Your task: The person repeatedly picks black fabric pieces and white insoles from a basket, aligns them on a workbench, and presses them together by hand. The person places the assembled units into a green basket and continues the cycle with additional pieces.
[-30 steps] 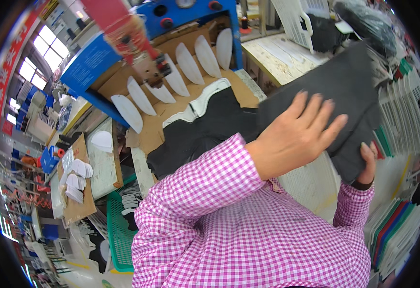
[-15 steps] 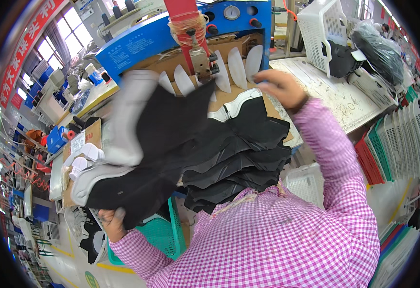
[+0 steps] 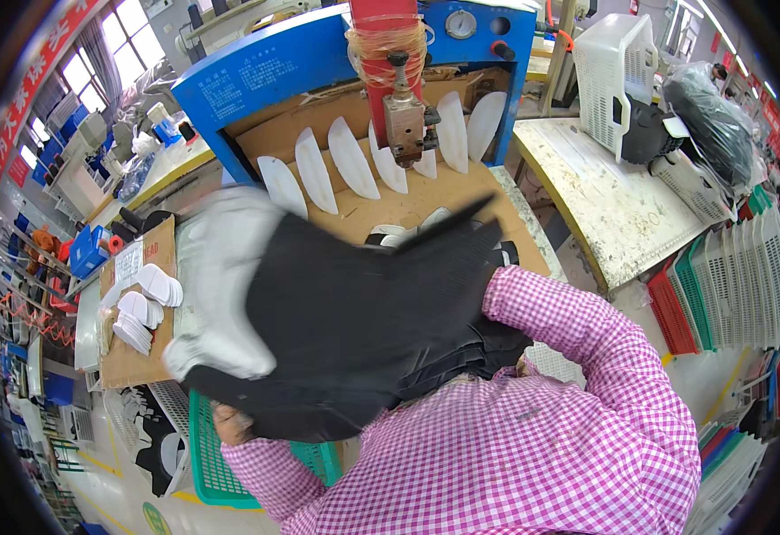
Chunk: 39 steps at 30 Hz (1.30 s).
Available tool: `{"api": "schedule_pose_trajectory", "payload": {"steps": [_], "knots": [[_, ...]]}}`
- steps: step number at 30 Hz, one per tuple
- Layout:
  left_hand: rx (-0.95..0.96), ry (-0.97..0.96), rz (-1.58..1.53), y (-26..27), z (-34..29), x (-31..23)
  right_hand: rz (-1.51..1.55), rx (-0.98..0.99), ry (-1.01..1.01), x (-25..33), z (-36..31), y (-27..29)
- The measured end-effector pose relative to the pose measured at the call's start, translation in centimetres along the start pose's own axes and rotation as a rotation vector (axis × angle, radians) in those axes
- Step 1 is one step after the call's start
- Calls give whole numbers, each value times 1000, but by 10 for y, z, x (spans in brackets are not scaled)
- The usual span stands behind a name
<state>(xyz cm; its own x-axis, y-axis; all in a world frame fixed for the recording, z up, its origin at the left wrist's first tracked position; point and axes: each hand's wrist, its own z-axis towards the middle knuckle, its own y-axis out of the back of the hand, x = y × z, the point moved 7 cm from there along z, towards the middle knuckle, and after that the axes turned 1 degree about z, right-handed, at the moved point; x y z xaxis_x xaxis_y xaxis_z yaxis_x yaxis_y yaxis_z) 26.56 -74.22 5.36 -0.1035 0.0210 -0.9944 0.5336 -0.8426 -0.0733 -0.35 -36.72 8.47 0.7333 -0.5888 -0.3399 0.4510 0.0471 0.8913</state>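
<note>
My left hand (image 3: 231,423) is closed on the lower left edge of black shoe uppers (image 3: 336,294), flat fabric pieces with broad white borders. They are smeared by motion and spread across the front of my body. Underneath, more black uppers (image 3: 497,343) lie stacked against my shirt. My right forearm reaches in from the right, and its hand is hidden behind the black pieces. Beyond them, a blue machine (image 3: 256,71) has a metal clamp head (image 3: 405,125) hanging over a cardboard-lined bed. White curved pieces (image 3: 350,159) stand in a row along that bed.
On the left, stacks of white rounded pieces (image 3: 140,308) sit on a cardboard sheet. A green basket (image 3: 207,473) stands below my left hand. To the right are a worn white table (image 3: 622,205), a white crate (image 3: 599,85) and several stacked baskets (image 3: 746,285).
My right hand has come down from the machine bed and gone behind the black uppers. The raised upper has swung down and rightward over the stack. My left hand keeps its grip.
</note>
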Motion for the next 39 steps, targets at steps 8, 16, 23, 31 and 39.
{"api": "schedule_pose_trajectory", "payload": {"steps": [8, 16, 23, 31, 39], "knots": [[493, 495, 136, -130, 36, 47, 1182, -135, -180, -4, -40, 20], [357, 520, -59, -191, 79, 2, 2872, 108, -270, -80, -85, -15], [526, 345, 170, -203, 136, -28, 1975, 219, -508, -106, -88, 10], [568, 117, -1122, -254, 126, -50, 1994, -81, -797, -142, -42, -5], [212, 96, -596, -270, 117, -27, 1925, -114, -688, -147, -19, -17]]}}
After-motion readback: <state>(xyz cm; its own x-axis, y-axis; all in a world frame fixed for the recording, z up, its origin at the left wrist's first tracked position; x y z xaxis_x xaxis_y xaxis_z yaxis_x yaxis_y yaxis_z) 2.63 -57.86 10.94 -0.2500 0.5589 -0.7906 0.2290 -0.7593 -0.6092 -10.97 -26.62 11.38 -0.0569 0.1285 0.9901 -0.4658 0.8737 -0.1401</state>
